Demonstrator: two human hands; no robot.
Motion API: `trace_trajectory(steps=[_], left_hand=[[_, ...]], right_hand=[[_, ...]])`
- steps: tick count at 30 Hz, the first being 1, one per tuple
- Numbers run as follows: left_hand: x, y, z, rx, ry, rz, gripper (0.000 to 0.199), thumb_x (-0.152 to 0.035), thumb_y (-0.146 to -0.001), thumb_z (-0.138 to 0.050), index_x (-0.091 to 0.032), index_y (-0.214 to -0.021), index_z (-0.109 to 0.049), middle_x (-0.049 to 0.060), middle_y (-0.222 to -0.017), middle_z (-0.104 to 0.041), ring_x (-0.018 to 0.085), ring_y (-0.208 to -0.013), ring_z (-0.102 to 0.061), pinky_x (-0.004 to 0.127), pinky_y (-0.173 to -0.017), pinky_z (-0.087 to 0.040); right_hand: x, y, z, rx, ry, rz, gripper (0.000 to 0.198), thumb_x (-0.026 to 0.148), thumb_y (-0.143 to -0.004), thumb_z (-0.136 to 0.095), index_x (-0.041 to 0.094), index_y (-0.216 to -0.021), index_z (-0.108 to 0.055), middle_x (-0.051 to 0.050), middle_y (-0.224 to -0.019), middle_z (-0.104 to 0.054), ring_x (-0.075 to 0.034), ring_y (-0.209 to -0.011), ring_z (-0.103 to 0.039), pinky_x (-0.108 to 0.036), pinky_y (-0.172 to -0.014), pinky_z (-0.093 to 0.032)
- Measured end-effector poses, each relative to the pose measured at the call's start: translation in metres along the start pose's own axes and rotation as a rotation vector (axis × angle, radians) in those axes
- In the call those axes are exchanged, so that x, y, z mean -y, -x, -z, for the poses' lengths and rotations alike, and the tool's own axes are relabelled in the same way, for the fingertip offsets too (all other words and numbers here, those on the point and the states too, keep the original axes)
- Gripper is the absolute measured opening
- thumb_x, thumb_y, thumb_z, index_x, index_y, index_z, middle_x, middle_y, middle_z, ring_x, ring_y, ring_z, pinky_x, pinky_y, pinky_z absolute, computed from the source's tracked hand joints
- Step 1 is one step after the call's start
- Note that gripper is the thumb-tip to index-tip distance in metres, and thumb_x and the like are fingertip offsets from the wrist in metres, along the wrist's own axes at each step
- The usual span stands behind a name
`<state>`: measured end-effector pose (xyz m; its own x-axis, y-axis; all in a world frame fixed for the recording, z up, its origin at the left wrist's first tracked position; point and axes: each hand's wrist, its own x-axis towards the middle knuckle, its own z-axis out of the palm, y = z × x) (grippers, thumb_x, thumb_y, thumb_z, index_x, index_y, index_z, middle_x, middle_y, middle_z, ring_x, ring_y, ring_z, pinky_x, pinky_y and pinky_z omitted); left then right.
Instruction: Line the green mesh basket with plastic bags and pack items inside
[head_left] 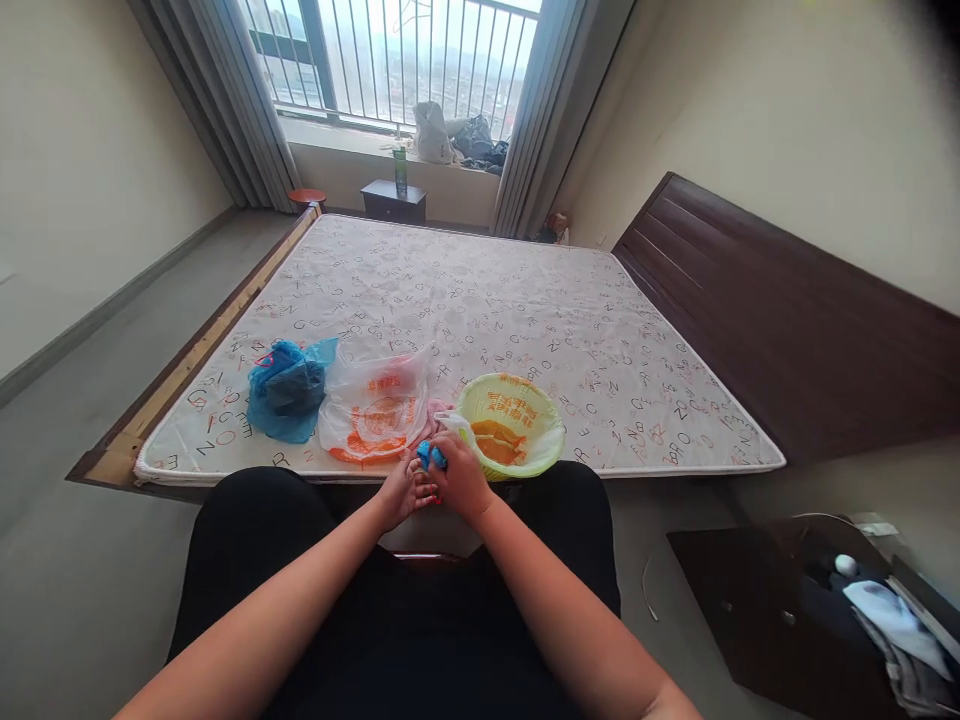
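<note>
My right hand [462, 476] closes round a small crumpled blue plastic bag [425, 452], at the near edge of the mattress. Against it from the left is my left hand [403, 490], palm turned up. Its thumb side pinches the blue plastic, while its other fingers are loosely curled. A thin red strip [436, 495] shows by the fingers. Just right of my hands stands a yellow-green basket [553, 410], lined with a white plastic bag with orange print. A white plastic bag [367, 385] with red-orange print lies to the left. Some pink cloth [439, 408] is partly hidden between them.
Farther left on the mattress [480, 290] sits a larger blue plastic bag [289, 400] with something dark inside. A dark headboard [765, 290] rises at right. On the floor at lower right is a dark cabinet [742, 590] with cloths. A small nightstand [394, 200] carries a green bottle [400, 170].
</note>
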<state>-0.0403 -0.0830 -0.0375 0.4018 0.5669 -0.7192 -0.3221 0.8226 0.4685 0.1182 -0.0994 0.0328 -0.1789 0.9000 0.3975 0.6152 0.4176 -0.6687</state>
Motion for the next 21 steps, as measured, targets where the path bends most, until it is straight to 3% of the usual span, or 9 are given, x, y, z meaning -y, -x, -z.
trace_trajectory(steps=[4, 5, 7, 10, 13, 17, 21], left_hand=[[-0.002, -0.005, 0.003, -0.152, -0.086, -0.006, 0.039, -0.055, -0.102, -0.050, -0.018, -0.110, -0.062, 0.010, -0.095, -0.075, 0.019, -0.073, -0.071, 0.028, -0.066, -0.050], [0.000, -0.006, 0.004, -0.160, -0.102, 0.007, 0.035, -0.051, -0.101, -0.055, -0.018, -0.108, -0.063, 0.010, -0.094, -0.075, 0.018, -0.071, -0.071, 0.027, -0.066, -0.049], [0.003, -0.007, 0.006, -0.136, -0.128, 0.037, 0.030, -0.045, -0.097, -0.064, -0.016, -0.105, -0.065, 0.009, -0.092, -0.076, 0.018, -0.069, -0.071, 0.026, -0.065, -0.048], [0.009, -0.007, 0.006, -0.076, -0.144, 0.065, 0.026, -0.038, -0.092, -0.072, -0.015, -0.103, -0.066, 0.009, -0.089, -0.077, 0.018, -0.066, -0.071, 0.026, -0.064, -0.045], [0.012, -0.009, 0.007, -0.058, -0.162, 0.059, 0.022, -0.033, -0.089, -0.073, -0.015, -0.103, -0.067, 0.009, -0.087, -0.077, 0.017, -0.064, -0.070, 0.025, -0.063, -0.044], [0.012, -0.012, 0.010, -0.049, -0.141, 0.046, 0.022, -0.028, -0.087, -0.073, -0.016, -0.105, -0.068, 0.008, -0.085, -0.078, 0.018, -0.062, -0.070, 0.025, -0.063, -0.042], [0.010, -0.010, 0.012, -0.055, -0.138, 0.042, 0.022, -0.029, -0.085, -0.073, -0.016, -0.103, -0.068, 0.009, -0.086, -0.078, 0.018, -0.063, -0.069, 0.026, -0.063, -0.042]], right_hand=[[-0.025, -0.026, 0.072, -0.331, 0.075, -0.162, 0.016, 0.027, -0.095, -0.046, 0.023, -0.104, -0.058, -0.007, -0.105, -0.061, -0.022, -0.103, -0.058, -0.037, -0.095, -0.047], [-0.036, -0.033, 0.085, -0.366, 0.125, -0.234, 0.016, 0.028, -0.095, -0.045, 0.023, -0.102, -0.058, -0.006, -0.103, -0.061, -0.022, -0.099, -0.058, -0.036, -0.092, -0.047], [-0.062, -0.043, 0.099, -0.279, 0.210, -0.367, 0.014, 0.030, -0.093, -0.047, 0.022, -0.097, -0.057, -0.006, -0.099, -0.061, -0.021, -0.092, -0.056, -0.034, -0.086, -0.046], [-0.100, -0.054, 0.095, -0.015, 0.243, -0.601, 0.008, 0.026, -0.089, -0.051, 0.021, -0.091, -0.057, -0.003, -0.086, -0.062, -0.019, -0.079, -0.055, -0.031, -0.078, -0.045], [-0.128, -0.058, 0.074, 0.181, 0.201, -0.784, 0.008, 0.022, -0.082, -0.062, 0.021, -0.089, -0.060, -0.003, -0.080, -0.064, -0.019, -0.076, -0.059, -0.032, -0.076, -0.046], [-0.150, -0.053, 0.048, 0.249, 0.184, -0.897, 0.019, 0.020, -0.069, -0.078, 0.021, -0.081, -0.062, -0.008, -0.078, -0.068, -0.028, -0.084, -0.069, -0.041, -0.080, -0.051], [-0.160, -0.037, 0.041, 0.228, 0.181, -0.953, 0.030, 0.030, -0.066, -0.084, 0.022, -0.087, -0.065, -0.013, -0.091, -0.071, -0.032, -0.094, -0.071, -0.047, -0.083, -0.054]])
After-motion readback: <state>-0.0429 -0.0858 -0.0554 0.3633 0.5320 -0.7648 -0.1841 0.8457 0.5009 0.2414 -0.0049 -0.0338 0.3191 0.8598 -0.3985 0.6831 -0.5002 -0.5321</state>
